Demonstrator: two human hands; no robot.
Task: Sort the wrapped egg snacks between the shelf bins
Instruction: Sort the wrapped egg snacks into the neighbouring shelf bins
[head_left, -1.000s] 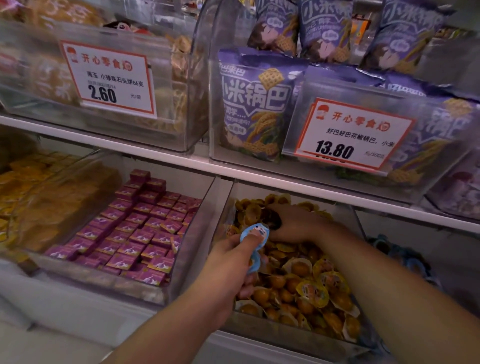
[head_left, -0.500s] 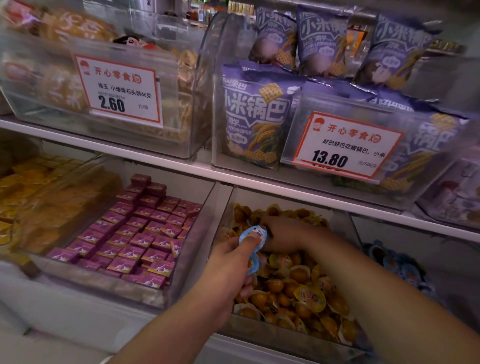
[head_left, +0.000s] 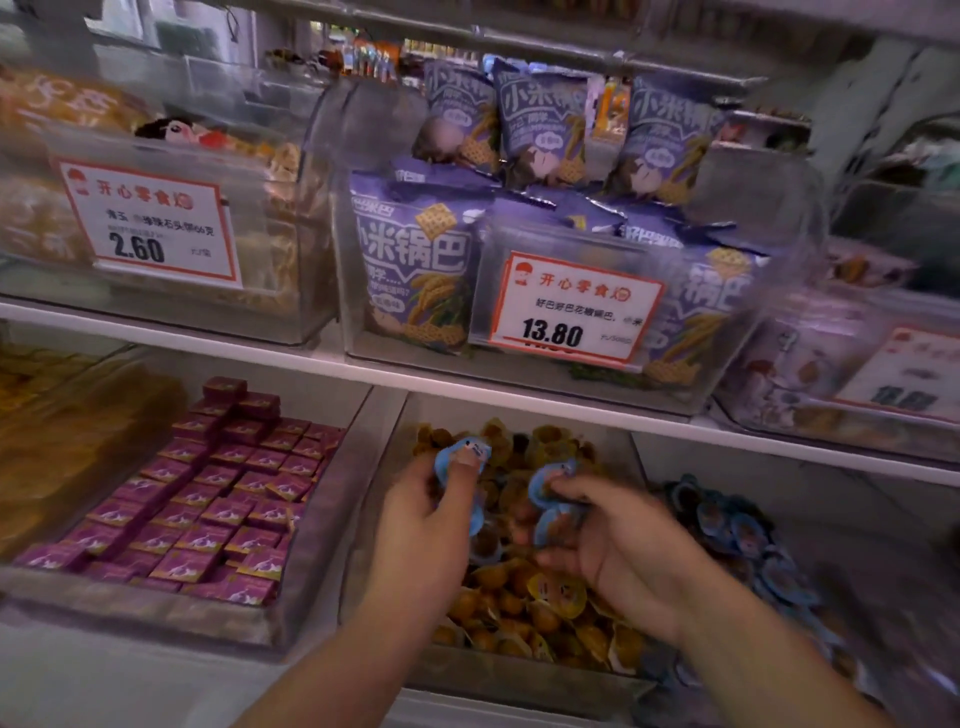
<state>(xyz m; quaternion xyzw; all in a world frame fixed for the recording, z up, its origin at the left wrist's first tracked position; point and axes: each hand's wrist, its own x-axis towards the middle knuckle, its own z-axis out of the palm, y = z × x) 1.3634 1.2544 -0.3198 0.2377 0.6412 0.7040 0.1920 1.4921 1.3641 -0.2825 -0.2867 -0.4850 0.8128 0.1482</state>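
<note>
Your left hand grips a couple of blue-wrapped egg snacks, thumb pressed on the top one, above the clear bin of yellow-wrapped egg snacks on the lower shelf. Your right hand, half a second ago buried at the back of that bin, has drawn back toward you and now pinches another blue-wrapped snack between thumb and fingers, above the middle of the pile. The two hands sit closer together than before. The view has tilted, bringing more of the neighbouring bin of blue-wrapped snacks into sight at right. Purple boxes fill the bin to the left.
</note>
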